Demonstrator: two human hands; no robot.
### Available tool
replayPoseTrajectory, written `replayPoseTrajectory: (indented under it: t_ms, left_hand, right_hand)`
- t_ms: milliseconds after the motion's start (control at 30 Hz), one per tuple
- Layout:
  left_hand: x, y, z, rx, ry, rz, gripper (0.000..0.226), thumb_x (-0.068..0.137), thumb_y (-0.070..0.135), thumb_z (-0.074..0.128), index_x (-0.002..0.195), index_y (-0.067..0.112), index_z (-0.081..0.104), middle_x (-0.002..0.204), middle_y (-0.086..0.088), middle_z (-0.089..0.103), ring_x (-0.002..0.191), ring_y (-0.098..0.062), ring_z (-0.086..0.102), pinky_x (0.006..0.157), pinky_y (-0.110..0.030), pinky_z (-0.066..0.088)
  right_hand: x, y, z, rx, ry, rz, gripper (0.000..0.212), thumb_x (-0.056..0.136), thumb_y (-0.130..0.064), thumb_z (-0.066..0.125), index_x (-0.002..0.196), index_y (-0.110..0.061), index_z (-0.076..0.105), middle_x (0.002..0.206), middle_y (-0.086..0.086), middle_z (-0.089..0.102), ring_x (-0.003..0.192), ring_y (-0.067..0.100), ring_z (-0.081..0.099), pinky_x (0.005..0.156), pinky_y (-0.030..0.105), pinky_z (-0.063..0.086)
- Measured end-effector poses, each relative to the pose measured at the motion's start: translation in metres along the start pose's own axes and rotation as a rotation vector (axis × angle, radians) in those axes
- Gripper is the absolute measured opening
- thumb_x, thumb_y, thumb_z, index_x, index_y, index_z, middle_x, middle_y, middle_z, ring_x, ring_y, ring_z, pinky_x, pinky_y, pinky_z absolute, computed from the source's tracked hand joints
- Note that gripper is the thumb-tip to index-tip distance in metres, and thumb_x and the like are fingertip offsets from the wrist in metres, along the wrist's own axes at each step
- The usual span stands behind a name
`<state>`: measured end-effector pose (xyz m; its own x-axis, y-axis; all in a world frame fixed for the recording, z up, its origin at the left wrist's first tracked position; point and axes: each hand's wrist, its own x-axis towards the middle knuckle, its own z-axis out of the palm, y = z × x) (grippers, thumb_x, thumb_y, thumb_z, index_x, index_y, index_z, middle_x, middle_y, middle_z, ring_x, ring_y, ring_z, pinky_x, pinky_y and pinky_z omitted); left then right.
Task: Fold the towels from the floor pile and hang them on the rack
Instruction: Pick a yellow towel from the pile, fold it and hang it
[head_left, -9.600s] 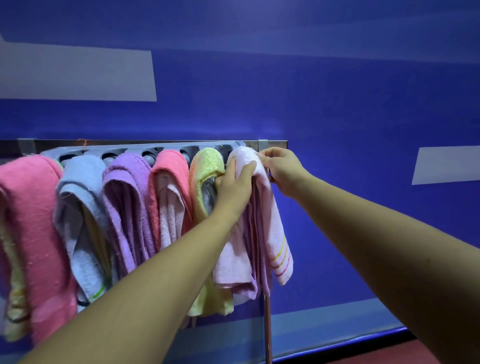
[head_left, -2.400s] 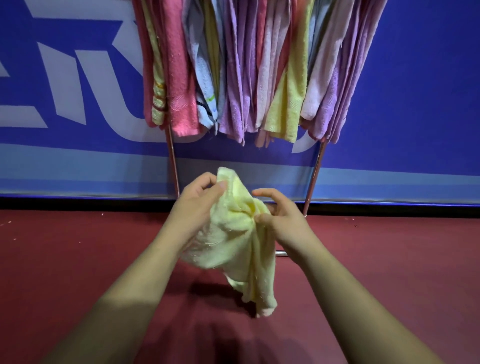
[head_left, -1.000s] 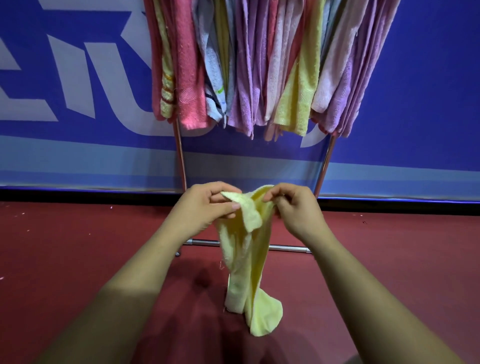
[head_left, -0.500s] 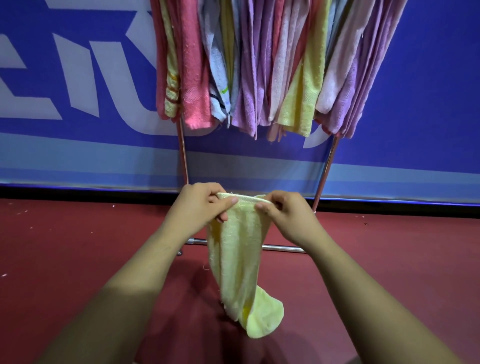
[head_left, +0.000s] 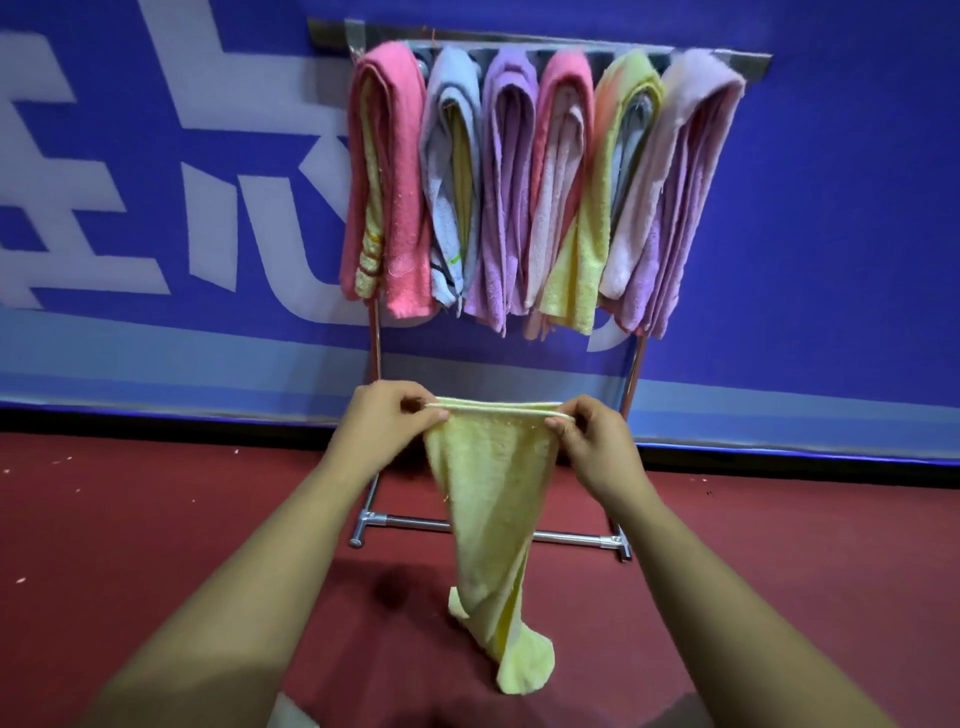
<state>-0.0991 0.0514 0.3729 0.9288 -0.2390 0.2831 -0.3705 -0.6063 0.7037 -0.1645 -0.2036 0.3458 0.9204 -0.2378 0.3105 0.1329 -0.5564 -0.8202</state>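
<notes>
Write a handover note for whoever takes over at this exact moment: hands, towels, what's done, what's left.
Left hand: pinches the left end of the yellow towel's top edge.
Right hand: pinches the right end.
The towel hangs spread between them in front of the rack, lower part twisted, not folded yet.
Done: a row of folded towels hangs over the rack's top.
Left: fold this towel and hang it. The floor pile is out of view, so I cannot tell how many remain.
</notes>
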Motion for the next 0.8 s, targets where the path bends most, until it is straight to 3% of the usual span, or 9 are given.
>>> replayPoseTrajectory:
  t_ms: [67,133,300,400,433,500,567,700,800]
  left_hand:
    - [0.008,0.026,-0.022,-0.053,0.077,0.027,0.008,0.077,0.028,0.083,0.080,0.025,0.076,0.073,0.008,0.073,0.071,0.000,0.065,0.070,-0.022,0.050]
    - [0.014,0.059,-0.050,-0.053,0.139,0.081,0.009,0.077,0.028,0.083,0.081,0.024,0.075,0.073,0.007,0.071,0.072,-0.006,0.064,0.069,-0.019,0.048]
    - [0.024,0.162,-0.130,-0.161,0.182,0.223,0.013,0.081,0.029,0.081,0.084,0.018,0.075,0.069,0.008,0.068,0.060,0.000,0.057,0.065,-0.024,0.048]
    - [0.022,0.213,-0.165,-0.410,0.133,0.239,0.008,0.086,0.018,0.076,0.087,0.012,0.071,0.071,0.007,0.066,0.066,-0.002,0.059,0.061,-0.013,0.048]
    - [0.020,0.224,-0.171,-0.366,0.056,0.220,0.007,0.086,0.015,0.076,0.085,0.012,0.070,0.070,0.005,0.066,0.065,-0.004,0.058,0.058,-0.012,0.048]
    - [0.017,0.233,-0.175,-0.078,-0.036,0.162,0.011,0.084,0.018,0.079,0.079,0.013,0.071,0.072,-0.002,0.067,0.067,-0.010,0.058,0.062,-0.021,0.054]
    - [0.017,0.235,-0.178,-0.004,0.000,0.133,0.012,0.082,0.021,0.081,0.075,0.016,0.072,0.074,-0.005,0.068,0.071,-0.013,0.059,0.076,-0.035,0.056]
    - [0.017,0.251,-0.182,-0.007,0.122,0.230,0.014,0.083,0.020,0.080,0.085,0.008,0.073,0.084,-0.011,0.071,0.072,-0.014,0.060,0.078,-0.036,0.052]
    - [0.019,0.257,-0.185,-0.020,0.130,0.239,0.013,0.085,0.024,0.078,0.090,0.014,0.072,0.089,-0.008,0.071,0.079,-0.018,0.063,0.083,-0.039,0.055]
  right_hand:
    - [0.011,-0.030,-0.018,0.052,0.036,-0.025,0.017,0.092,-0.013,0.071,0.080,-0.008,0.060,0.069,0.002,0.061,0.063,0.011,0.052,0.064,0.032,0.044]
    - [0.022,-0.069,-0.041,0.138,0.081,-0.039,0.019,0.089,-0.011,0.074,0.079,-0.004,0.060,0.066,0.002,0.059,0.061,0.010,0.051,0.062,0.029,0.044]
    - [0.033,-0.179,-0.116,0.510,0.140,-0.092,0.006,0.091,-0.004,0.070,0.092,0.000,0.065,0.061,0.001,0.059,0.048,0.005,0.051,0.051,0.018,0.044]
    - [0.037,-0.224,-0.158,0.821,-0.017,-0.101,0.005,0.096,-0.005,0.063,0.096,-0.008,0.067,0.078,0.002,0.064,0.069,0.011,0.059,0.066,0.022,0.048]
    - [0.037,-0.231,-0.167,0.856,-0.080,-0.083,0.006,0.096,-0.005,0.063,0.095,-0.009,0.066,0.080,0.004,0.062,0.070,0.013,0.058,0.066,0.023,0.047]
    - [0.036,-0.233,-0.176,0.534,-0.058,-0.049,0.001,0.095,-0.007,0.066,0.094,-0.007,0.066,0.075,0.003,0.059,0.067,0.012,0.055,0.060,0.019,0.045]
    - [0.036,-0.229,-0.178,0.234,0.041,-0.058,0.009,0.093,-0.012,0.070,0.096,-0.004,0.069,0.075,0.001,0.061,0.067,0.010,0.056,0.062,0.020,0.045]
    - [0.031,-0.237,-0.186,0.417,0.070,-0.083,0.015,0.093,-0.012,0.069,0.079,-0.012,0.068,0.077,0.001,0.065,0.076,0.015,0.060,0.075,0.028,0.048]
    - [0.035,-0.240,-0.192,0.547,0.064,-0.094,0.017,0.091,-0.011,0.072,0.074,-0.013,0.069,0.075,0.002,0.068,0.079,0.019,0.064,0.077,0.034,0.052]
